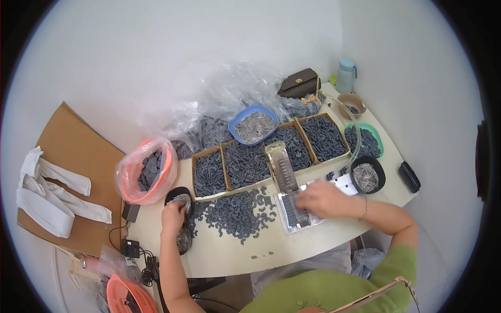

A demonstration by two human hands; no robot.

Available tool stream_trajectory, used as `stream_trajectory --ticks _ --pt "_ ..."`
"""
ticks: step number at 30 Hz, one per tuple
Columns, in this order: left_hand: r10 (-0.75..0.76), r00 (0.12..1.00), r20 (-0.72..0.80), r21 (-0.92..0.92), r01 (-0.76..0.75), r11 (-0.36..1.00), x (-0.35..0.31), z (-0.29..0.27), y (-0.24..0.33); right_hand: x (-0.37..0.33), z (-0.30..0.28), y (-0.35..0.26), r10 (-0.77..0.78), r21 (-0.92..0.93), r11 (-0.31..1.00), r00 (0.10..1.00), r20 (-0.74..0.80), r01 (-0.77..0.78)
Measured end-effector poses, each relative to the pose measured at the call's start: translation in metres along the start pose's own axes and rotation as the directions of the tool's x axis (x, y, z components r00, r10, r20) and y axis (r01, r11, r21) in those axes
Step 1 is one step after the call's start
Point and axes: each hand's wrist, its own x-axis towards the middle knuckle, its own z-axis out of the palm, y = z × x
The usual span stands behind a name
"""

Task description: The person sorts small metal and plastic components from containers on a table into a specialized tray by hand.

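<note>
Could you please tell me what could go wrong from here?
The blue tray seems perched on the box; a bump might tip its pins onto the grey parts.
The black bowl stands close to the right forearm, which could knock it.
Loose parts lie beside the left hand and might get swept aside.

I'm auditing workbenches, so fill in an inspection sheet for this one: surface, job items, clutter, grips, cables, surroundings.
Surface: cream tabletop, small dark marks near front edge.
Job items: loose dark gray parts; silvery pieces in oblong black tray.
Clutter: dark handbag, clear plastic bags at the back.
Grips: left grip at that tray; right grip at silver plate, both holds unclear.
Cables: black cables bunched at left edge.
Surroundings: pale walls; white cloth on cardboard.
</note>
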Motion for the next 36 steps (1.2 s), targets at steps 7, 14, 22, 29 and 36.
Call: stream_trajectory --ticks 7,14,22,29,36 --pt "-0.01 1.0 0.012 0.055 0.009 0.998 0.012 0.004 -0.008 0.125 -0.012 0.102 0.309 -0.026 0.948 0.936 -0.17 -0.318" --pt "-0.082 0.996 0.029 0.091 0.079 0.993 0.012 -0.002 -0.005 0.207 0.043 0.144 0.52 -0.075 0.854 0.837 0.171 -0.516" --pt "-0.164 0.986 0.008 0.002 0.164 0.987 0.01 -0.012 -0.003 0.209 0.048 0.152 0.475 -0.19 0.878 0.847 0.237 -0.439" --pt "-0.142 0.98 -0.141 0.182 0.167 0.969 0.011 -0.012 0.015 0.192 0.045 0.154 0.456 -0.262 0.872 0.88 0.132 -0.413" --pt "0.347 0.935 -0.075 -0.462 -0.341 0.819 -0.021 0.008 0.152 0.182 0.021 0.157 0.523 -0.06 0.851 0.834 0.176 -0.521"
